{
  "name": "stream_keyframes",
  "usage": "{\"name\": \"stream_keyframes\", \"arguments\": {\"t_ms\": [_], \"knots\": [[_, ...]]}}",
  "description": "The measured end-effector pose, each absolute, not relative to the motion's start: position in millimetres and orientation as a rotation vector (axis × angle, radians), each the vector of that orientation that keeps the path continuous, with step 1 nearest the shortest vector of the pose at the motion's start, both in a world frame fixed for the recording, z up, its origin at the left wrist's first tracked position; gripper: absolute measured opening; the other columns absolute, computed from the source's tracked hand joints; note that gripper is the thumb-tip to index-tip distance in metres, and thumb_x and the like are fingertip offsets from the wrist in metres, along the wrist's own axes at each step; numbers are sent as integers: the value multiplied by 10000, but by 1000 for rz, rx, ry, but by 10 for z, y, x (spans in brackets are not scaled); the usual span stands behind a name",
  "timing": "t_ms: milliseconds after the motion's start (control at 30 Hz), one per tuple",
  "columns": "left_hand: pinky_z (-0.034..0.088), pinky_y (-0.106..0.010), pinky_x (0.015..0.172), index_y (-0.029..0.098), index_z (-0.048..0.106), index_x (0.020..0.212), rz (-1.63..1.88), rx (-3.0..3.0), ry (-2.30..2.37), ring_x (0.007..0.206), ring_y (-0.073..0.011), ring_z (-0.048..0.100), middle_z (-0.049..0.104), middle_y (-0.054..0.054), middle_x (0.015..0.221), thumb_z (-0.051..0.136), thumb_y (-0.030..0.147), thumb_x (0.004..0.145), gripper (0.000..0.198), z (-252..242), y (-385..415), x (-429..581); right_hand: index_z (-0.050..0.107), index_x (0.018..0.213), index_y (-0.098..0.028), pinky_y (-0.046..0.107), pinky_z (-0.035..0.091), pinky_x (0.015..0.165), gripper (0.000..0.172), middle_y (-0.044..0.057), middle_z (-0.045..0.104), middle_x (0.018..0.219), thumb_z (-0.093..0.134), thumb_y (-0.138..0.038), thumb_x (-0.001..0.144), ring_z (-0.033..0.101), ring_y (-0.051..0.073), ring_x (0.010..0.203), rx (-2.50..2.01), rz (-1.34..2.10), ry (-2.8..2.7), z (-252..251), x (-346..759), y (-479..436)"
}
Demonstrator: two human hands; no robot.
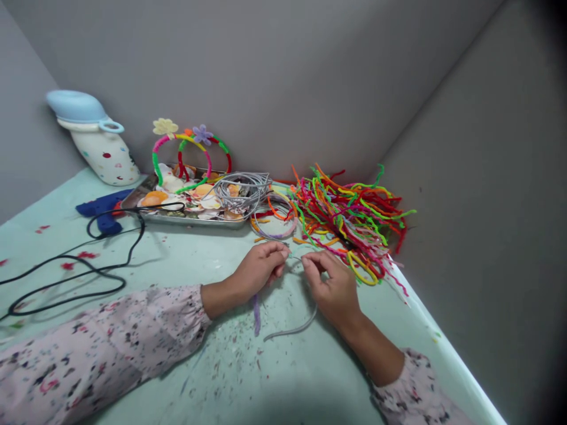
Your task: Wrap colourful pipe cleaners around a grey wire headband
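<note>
My left hand [263,267] is closed in a pinch on a thin grey wire near the middle of the table. Opposite it, my right hand [333,283] pinches the same wire, and a short stretch spans the gap between the fingertips. The loose tail of the grey wire [292,332] curves down from under my right hand. A purple pipe cleaner [257,316] shows below my left hand; whether it is held or lies on the table I cannot tell. A pale teal bit shows at the left fingertips, too small to name.
A metal tray [199,222] holds shells, two pipe-cleaner hoops with flowers and a coil of grey wire [243,192]. Colourful pipe cleaners [349,212] are heaped at right. A blue glue gun [106,209] with a black cord [66,257] and a white bottle [104,153] stand left.
</note>
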State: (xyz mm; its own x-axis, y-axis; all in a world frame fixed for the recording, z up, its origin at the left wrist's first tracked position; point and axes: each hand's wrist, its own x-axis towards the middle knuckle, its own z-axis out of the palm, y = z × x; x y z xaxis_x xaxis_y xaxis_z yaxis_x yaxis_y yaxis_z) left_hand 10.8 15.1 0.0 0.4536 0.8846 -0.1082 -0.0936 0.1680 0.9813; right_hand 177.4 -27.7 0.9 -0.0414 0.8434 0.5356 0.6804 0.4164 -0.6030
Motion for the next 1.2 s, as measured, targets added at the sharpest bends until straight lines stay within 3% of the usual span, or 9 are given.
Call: {"name": "stream_keyframes", "arguments": {"t_ms": [200,300,733,1200], "knots": [[264,-150,351,156,558,887,806,1207,826,361,-43,342,469,67,512,527,339,820,198,-5,155,103,663,902,-188,261,461,493,290,37,671,718,513,-434,875,591,153,561,-1362,967,-1464,-51,1758,-224],[261,-150,357,158,551,856,791,1217,806,364,-42,344,470,65,507,524,337,819,185,1,156,102,656,890,-175,234,435,452,319,35,670,749,554,-472,835,577,132,539,-1310,1176,-1323,-30,1752,-209],[290,-161,393,172,502,818,829,1333,815,426,-54,370,453,68,557,534,303,820,135,-27,142,109,633,784,-177,184,367,424,181,-25,603,651,664,-353,764,503,73,479,-1198,1346,-1106,-109,1800,-171],[264,-161,383,168,489,765,809,1316,827,420,-55,329,404,76,521,538,309,811,157,-25,139,115,610,739,-161,160,344,393,176,-23,580,628,651,-327,782,502,64,470,-1158,1470,-1128,-122,1834,-158]]}}
